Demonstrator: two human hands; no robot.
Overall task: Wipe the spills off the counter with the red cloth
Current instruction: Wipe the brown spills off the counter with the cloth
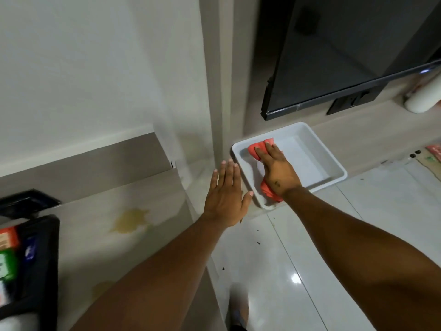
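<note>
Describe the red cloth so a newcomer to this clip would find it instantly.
Start at the big black TV. On the ledge below its left corner sits a shallow white tray. The red cloth lies inside, pressed under the right hand, the only bright red thing there.

The cloth (261, 147) lies in the tray (334, 166), right of the counter's spill (130, 220).
</note>
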